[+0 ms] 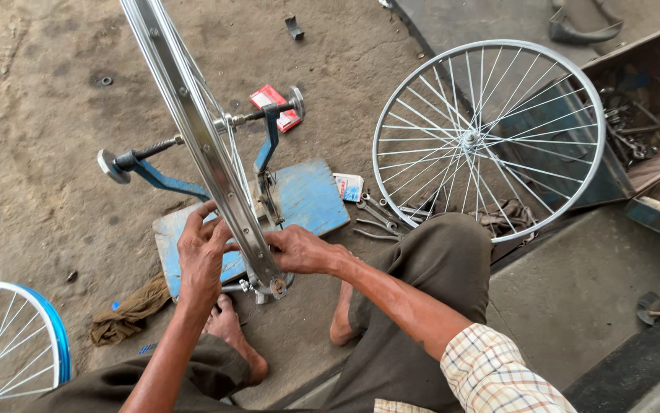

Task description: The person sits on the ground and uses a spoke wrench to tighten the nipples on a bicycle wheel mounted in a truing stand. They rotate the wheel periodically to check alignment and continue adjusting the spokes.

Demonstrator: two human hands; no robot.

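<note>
Head view: we see a silver wheel rim (192, 115) standing edge-on in a blue truing stand (269, 145), our landmark, on a dirt floor (39, 115). A second spoked wheel (487, 138) leans right of the stand, and a blue-rimmed wheel (9, 344) lies far to its lower left. Our left hand (201, 256) curls its fingers loosely against the rim's near edge; our right hand (299, 251) pinches the rim from the other side. Spanners (380, 218) lie just right of the stand's base, a rag (127, 313) to its lower left.
</note>
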